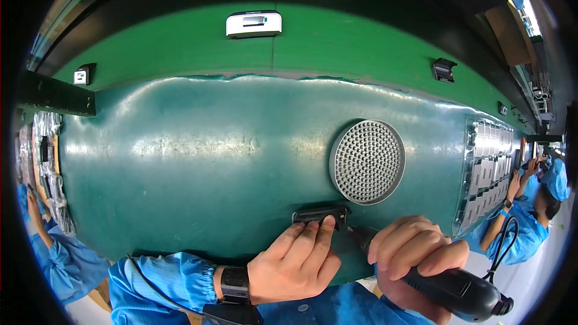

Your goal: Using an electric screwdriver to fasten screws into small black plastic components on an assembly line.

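My left hand (295,265) is closed on a small black plastic housing (313,213), its fingertips pressing it against the green bench mat. My right hand (415,253) is wrapped round a black electric screwdriver (460,295). The driver's tip points left at the right end of the housing, close to it; whether the two touch I cannot tell. Just beyond the housing sits a round grey metal tray (368,161) with rows of small dimples. Whatever lies in those dimples is too small to make out.
Across the far side runs a green conveyor (337,42) bearing a white-faced device (254,24), another at the left (83,74) and an open black housing (444,70). A clear blister tray (486,171) of silver-white parts stands right. Co-workers in blue (524,229) sit at both sides.
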{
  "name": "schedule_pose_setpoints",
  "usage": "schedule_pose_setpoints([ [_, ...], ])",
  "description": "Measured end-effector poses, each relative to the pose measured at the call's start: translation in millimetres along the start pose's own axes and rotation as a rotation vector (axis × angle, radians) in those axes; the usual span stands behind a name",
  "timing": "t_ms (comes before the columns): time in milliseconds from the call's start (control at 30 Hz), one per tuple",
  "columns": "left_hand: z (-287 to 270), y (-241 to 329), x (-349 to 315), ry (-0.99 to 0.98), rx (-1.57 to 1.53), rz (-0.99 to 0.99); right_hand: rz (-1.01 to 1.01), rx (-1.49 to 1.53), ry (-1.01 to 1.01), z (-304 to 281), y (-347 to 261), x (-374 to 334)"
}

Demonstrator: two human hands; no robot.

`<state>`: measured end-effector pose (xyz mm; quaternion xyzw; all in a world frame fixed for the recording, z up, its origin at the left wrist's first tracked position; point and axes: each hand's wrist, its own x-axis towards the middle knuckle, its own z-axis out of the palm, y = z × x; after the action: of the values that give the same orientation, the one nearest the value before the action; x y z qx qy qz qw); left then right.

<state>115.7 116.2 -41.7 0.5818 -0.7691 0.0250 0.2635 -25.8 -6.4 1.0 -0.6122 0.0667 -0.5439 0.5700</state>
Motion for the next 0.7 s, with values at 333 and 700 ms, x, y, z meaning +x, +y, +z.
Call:
schedule_pose_setpoints([
  [333,-5.9,-0.3,3.9,0.023,-0.002,0.032,-0.013,0.087,-0.064,-3.0,1.7,-7.9],
  [700,-6.8,-5.2,-3.4,-0.042,-0.020,0.041,-0.162,-0.169,0.927,-82.8,-15.5,-26.3],
])
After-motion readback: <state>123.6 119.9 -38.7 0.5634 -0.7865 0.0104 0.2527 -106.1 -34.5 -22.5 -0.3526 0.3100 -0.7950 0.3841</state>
